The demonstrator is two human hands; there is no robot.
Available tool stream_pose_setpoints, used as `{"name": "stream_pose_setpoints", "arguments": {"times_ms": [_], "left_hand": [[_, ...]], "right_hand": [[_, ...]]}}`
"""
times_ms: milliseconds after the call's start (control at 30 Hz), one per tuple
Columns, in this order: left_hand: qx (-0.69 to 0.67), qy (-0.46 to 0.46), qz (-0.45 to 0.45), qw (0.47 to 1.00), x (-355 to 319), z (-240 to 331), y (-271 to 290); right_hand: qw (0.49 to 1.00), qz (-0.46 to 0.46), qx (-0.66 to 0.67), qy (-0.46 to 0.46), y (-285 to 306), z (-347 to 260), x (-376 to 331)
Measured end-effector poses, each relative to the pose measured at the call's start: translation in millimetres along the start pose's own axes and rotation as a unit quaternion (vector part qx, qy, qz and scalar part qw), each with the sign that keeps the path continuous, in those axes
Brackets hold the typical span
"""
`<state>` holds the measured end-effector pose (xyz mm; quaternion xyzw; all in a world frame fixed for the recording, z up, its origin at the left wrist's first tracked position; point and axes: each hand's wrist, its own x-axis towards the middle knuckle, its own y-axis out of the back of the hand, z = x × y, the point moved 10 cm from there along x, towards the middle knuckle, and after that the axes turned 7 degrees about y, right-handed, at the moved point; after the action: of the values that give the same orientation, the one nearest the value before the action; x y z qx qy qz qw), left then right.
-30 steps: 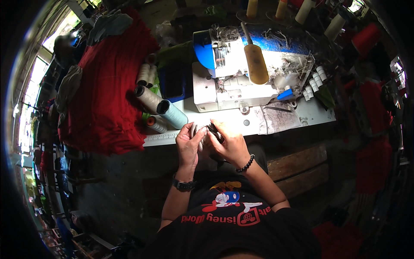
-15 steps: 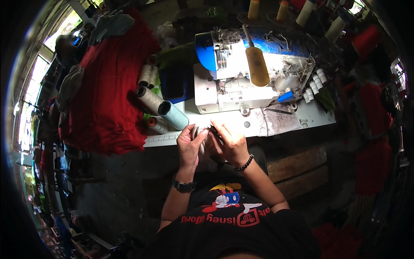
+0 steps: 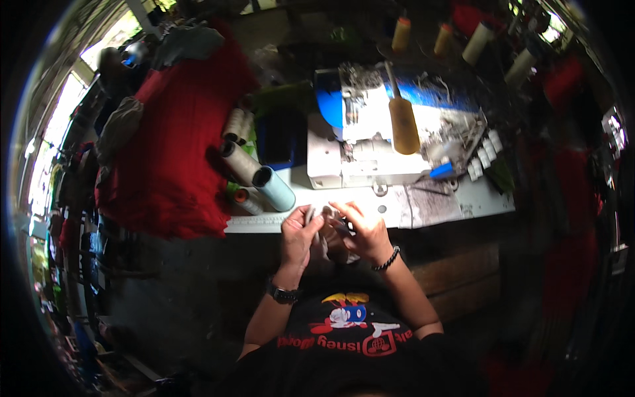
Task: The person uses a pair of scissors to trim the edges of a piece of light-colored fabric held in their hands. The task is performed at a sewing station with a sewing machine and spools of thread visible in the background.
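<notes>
In front of the table's near edge, my left hand (image 3: 297, 238) pinches a small piece of pale grey cloth (image 3: 322, 243) between thumb and fingers. The cloth hangs down between both hands. My right hand (image 3: 368, 233) is close beside it, fingers bent around a small dark object (image 3: 345, 225) whose kind I cannot make out. Just beyond the hands stands a white sewing machine (image 3: 324, 159) with blue parts, lit brightly from above. A light blue cone of thread (image 3: 276, 190) leans near my left hand.
A large heap of red cloth (image 3: 169, 145) fills the left side. More thread cones (image 3: 239, 162) stand between it and the machine. A yellowish lamp-like piece (image 3: 404, 126) hangs over the machine. Small white spools (image 3: 485, 157) line its right end. A stained sheet (image 3: 426, 204) lies on the white table (image 3: 486, 206).
The view has tilted, so the table and machine appear lower. My hands keep hold of the cloth, and more of it now hangs between them.
</notes>
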<state>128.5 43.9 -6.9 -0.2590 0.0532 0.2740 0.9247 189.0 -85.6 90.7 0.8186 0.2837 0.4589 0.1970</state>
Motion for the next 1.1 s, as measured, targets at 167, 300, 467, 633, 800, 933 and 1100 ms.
{"name": "stream_pose_setpoints", "arguments": {"times_ms": [167,300,467,633,800,933,1100], "left_hand": [[0.006,0.022,-0.008,1.0,-0.6,1.9,-11.2],[0.013,-0.009,-0.03,0.999,2.3,5.2,-8.9],[0.046,-0.037,-0.024,0.998,2.6,3.3,-9.0],[0.15,-0.081,-0.007,0.985,-1.1,2.9,-10.0],[0.153,-0.051,-0.015,0.987,-3.0,-2.2,-16.5],[0.156,-0.044,-0.025,0.986,2.0,-3.2,-14.7],[0.244,-0.019,-0.036,0.969,-0.8,0.8,-13.1]], "right_hand": [[0.995,-0.015,-0.072,0.062,-1.5,-5.7,6.3],[0.997,-0.049,-0.049,0.038,-8.8,5.5,9.6],[0.98,-0.039,0.146,-0.133,-20.9,36.1,-2.0],[0.991,0.014,0.064,-0.116,-19.0,36.4,-10.3],[0.992,-0.006,-0.084,-0.097,-22.0,50.0,-16.0],[0.957,0.048,0.124,-0.259,-20.6,66.0,-22.8],[0.983,-0.083,0.15,-0.069,-23.9,10.8,-10.5]]}}
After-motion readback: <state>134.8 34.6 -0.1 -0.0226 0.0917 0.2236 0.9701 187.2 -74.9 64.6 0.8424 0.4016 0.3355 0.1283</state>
